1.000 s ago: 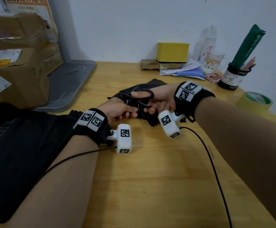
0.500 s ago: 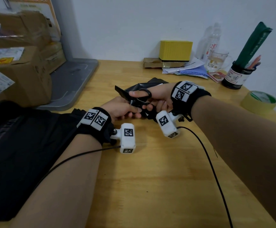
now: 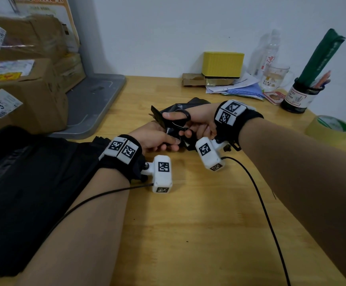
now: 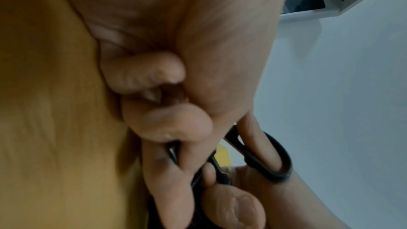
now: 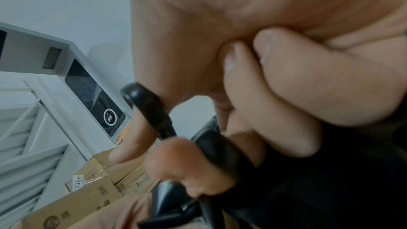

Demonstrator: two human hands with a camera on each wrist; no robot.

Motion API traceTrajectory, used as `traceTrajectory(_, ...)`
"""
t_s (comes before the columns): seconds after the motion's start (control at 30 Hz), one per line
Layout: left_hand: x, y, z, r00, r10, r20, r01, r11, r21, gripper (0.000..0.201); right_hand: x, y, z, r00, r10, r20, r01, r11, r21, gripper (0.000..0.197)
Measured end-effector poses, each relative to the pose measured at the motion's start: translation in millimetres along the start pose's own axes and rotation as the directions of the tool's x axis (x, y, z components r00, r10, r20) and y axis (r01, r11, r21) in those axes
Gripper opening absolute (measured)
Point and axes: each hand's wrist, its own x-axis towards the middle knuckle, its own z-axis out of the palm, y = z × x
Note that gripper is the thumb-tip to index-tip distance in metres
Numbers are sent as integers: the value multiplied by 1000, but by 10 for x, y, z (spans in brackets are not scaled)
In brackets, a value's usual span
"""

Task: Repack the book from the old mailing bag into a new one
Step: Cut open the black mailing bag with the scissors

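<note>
Nearest, two bare forearms reach in over the wooden bench (image 3: 188,234), each with a black wrist strap carrying white tagged blocks and a thin black cable trailing back toward the person. At the near left a large flat black bag (image 3: 19,193) lies on the bench edge under the left forearm. Farther in, at mid-bench, the left hand (image 3: 154,137) has its fingers (image 4: 167,177) curled and pinching the crumpled black mailing bag (image 3: 180,107), thumb pressed on top; whether the book is inside that bag cannot be told. Just right of it, touching the same bag, the right hand (image 3: 196,122) holds black scissors (image 3: 176,118), thumb through the upper loop and fingers (image 5: 189,166) through the lower one, the remaining fingers folded into the palm. A black flap of the bag stands up at the scissors' left tip; how far the blades are apart is hidden. Beyond on the left, a grey tray (image 3: 93,104) lies flat, with taped cardboard boxes (image 3: 23,96) bearing shipping labels stacked on it and against the wall. At the far right edge sits a roll of yellowish tape (image 3: 329,129). Against the far wall stand a yellow box (image 3: 222,64) on flat cardboard packets, loose papers (image 3: 238,87), a glass mug (image 3: 275,78), a clear bottle (image 3: 269,52), and a dark jar (image 3: 300,98) holding pens and a green folded item.
</note>
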Motion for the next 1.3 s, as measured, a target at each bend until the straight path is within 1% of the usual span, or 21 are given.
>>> traceTrajectory(0.1, -13, 0, -21, 999, 17, 27, -17, 1000, -21, 7, 31, -16, -17, 1000, -7, 1, 7, 1000, 6, 59)
traceTrajectory(0.13, -27, 5, -23, 998, 26, 53, -25, 1000, -9, 8, 47, -18, -14, 1000, -11, 6, 11, 1000, 19, 57)
traceTrajectory(0.17, -46, 12, -15, 994, 35, 101, -37, 999, 20, 8, 75, -20, -3, 1000, -23, 1, 23, 999, 35, 56)
traceTrajectory(0.23, -70, 31, 40, 974, 60, 216, -74, 996, 56, 11, 132, -35, 33, 997, -64, -51, 66, 996, 54, 58)
traceTrajectory(0.27, -70, 32, 60, 967, 72, 246, -87, 995, 49, 12, 145, -52, 63, 993, -82, -80, 86, 995, 47, 60)
traceTrajectory(0.33, -48, 16, 68, 964, 77, 256, -82, 997, 8, 15, 164, -84, 104, 991, -97, -91, 100, 994, 33, 62)
traceTrajectory(0.4, -16, -6, 49, 964, 80, 252, -69, 996, -54, 15, 148, -112, 109, 993, -94, -73, 98, 994, 56, 60)
traceTrajectory(0.43, 0, -14, 43, 965, 81, 250, -62, 995, -81, 14, 137, -114, 96, 992, -91, -85, 98, 992, 75, 61)
traceTrajectory(0.53, 7, -9, 49, 972, 68, 226, -44, 993, -110, 8, 87, -88, 50, 987, -98, -131, 114, 985, 128, 64)
traceTrajectory(0.67, -14, -40, 52, 992, 28, 122, -10, 990, -144, 8, -87, 8, 27, 978, -160, -133, 183, 966, 182, 61)
traceTrajectory(0.73, -53, -41, 76, 997, 18, 74, -8, 990, -138, 6, -245, 104, 15, 966, -171, -194, 212, 954, 214, 58)
traceTrajectory(0.83, -137, -34, 134, 1000, 25, -3, -25, 995, -92, 12, -453, 327, -5, 935, -155, -319, 247, 930, 272, 50)
traceTrajectory(0.93, -283, -16, 221, 1000, 18, -6, -18, 999, -45, 16, -626, 595, -17, 899, -111, -424, 268, 905, 331, 38)
traceTrajectory(1.0, -389, -4, 286, 1000, -9, -15, 8, 1000, -26, 15, -736, 794, -23, 861, -49, -506, 277, 880, 386, 34)
traceTrajectory(1.07, -490, 0, 352, 999, -27, -39, 26, 999, -31, 17, -851, 996, -12, 832, 11, -554, 282, 852, 442, 30)
traceTrajectory(1.2, -667, 6, 518, 997, -37, -73, 32, 997, -69, 18, -1061, 1326, 26, 814, 99, -572, 239, 840, 486, 13)
traceTrajectory(1.3, -788, 15, 668, 996, -38, -84, 31, 996, -80, 18, -1169, 1476, 48, 815, 128, -565, 184, 868, 462, 16)
